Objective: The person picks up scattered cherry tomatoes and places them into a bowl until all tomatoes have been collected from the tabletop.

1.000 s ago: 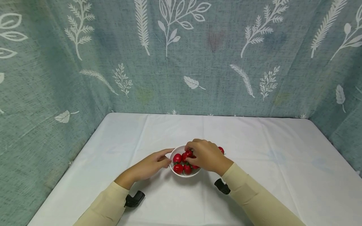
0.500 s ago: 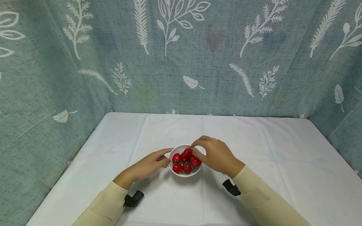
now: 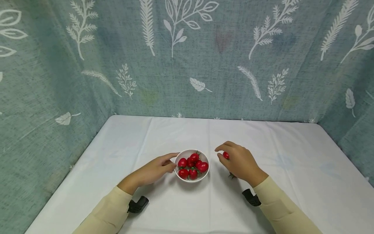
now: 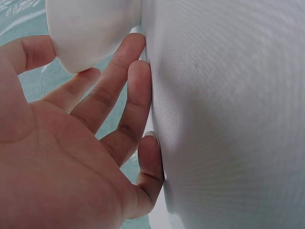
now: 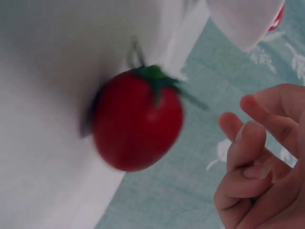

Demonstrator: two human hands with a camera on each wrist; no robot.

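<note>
Several cherry tomatoes [image 3: 193,174] lie in a white bowl [image 3: 177,175] at the middle of the table. My left hand [image 3: 156,169] touches the bowl's left side with thumb and fingers fairly straight, and in the left wrist view the lower fingers rest along the cloth. To the right of the bowl, my right hand [image 3: 240,162] hovers with loosely bent fingers and nothing between them. One cherry tomato [image 3: 226,155] shows past its thumb, and a green stem [image 3: 232,175] pokes out under the palm. The right wrist view has a cherry tomato [image 5: 138,121] on the cloth, close to the camera.
A white cloth [image 3: 175,136] covers the table, with faint creases in it. Green-blue curtains [image 3: 222,65] with white leaf prints stand behind and at both sides. Black wrist cameras [image 3: 138,205] are strapped under both sleeves.
My right hand has withdrawn from over the bowl and moved right, to the tomatoes on the cloth. The tomatoes in the bowl are now uncovered. My left hand stays at the bowl.
</note>
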